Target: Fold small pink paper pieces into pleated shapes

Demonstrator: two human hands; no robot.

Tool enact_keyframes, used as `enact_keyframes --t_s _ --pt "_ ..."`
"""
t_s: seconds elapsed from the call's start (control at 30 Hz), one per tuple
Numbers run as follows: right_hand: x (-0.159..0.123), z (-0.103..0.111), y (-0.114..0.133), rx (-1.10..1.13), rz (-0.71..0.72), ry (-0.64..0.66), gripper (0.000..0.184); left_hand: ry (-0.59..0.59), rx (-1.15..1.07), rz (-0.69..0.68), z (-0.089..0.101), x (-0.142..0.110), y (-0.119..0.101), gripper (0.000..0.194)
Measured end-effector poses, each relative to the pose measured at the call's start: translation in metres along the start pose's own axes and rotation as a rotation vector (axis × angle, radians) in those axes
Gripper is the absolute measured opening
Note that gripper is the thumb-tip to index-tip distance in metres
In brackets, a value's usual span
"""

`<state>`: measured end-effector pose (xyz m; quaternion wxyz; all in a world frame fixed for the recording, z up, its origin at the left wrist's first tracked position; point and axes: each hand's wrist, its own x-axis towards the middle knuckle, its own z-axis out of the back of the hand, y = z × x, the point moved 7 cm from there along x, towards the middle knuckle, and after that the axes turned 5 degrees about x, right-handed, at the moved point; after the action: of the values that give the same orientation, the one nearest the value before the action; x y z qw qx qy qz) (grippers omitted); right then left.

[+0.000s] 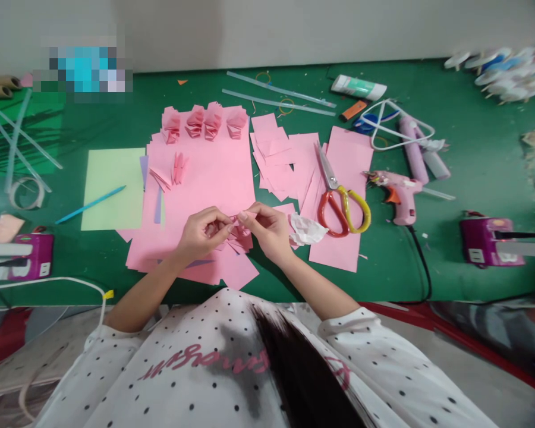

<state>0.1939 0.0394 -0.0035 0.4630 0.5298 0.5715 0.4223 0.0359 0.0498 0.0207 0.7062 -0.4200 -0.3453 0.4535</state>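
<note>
My left hand [208,230] and my right hand [267,230] meet over a stack of pink paper sheets [209,172]. Both pinch a small piece of pink paper [235,219] between thumbs and fingertips; its exact shape is mostly hidden. Beneath the hands lie more pink paper pieces [238,242], some folded. Along the stack's far edge stand several pleated pink paper pieces [211,122], and another folded piece [179,169] rests nearer. To the right of my right hand is a crumpled white tissue [307,229], with scissors [334,196] with red and yellow handles beyond it.
A pink glue gun [401,193] rests on a wire stand's near side, its cord running to the table edge. Purple power boxes [485,241] sit at both sides. Left are a green sheet [111,202], a blue pencil [91,205] and a tape roll [27,193]. Clear glue sticks [279,102] lie behind.
</note>
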Motion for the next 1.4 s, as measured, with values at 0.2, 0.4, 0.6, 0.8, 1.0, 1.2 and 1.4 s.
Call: enact_keyframes --t_s 0.2,0.4,0.6,0.8,1.0,1.2,1.4 --pt "-0.002 -0.001 0.004 -0.065 0.036 -0.015 0.039 0.013 -0.092 0.087 -0.003 0.000 0.006 0.019" --pt "-0.002 -0.002 0.005 -0.042 0.021 -0.024 0.042 0.065 -0.199 0.173 -0.007 -0.001 0.012 0.021" --pt "-0.003 -0.001 0.003 -0.027 0.018 -0.026 0.039 0.054 -0.073 0.070 -0.001 0.002 0.007 0.014" --pt "-0.002 -0.003 0.000 -0.091 0.017 -0.018 0.042 0.057 -0.007 0.000 -0.002 0.001 0.003 0.018" --pt "-0.001 -0.008 0.009 -0.185 0.069 0.054 0.041 -0.018 -0.022 -0.030 0.004 -0.002 0.000 0.019" --pt "-0.001 -0.009 0.009 -0.176 0.074 0.124 0.040 -0.013 0.025 -0.096 0.002 -0.002 -0.005 0.016" --pt "0.000 -0.009 0.011 -0.208 0.123 0.141 0.036 0.040 0.065 -0.110 -0.001 -0.001 -0.008 0.026"
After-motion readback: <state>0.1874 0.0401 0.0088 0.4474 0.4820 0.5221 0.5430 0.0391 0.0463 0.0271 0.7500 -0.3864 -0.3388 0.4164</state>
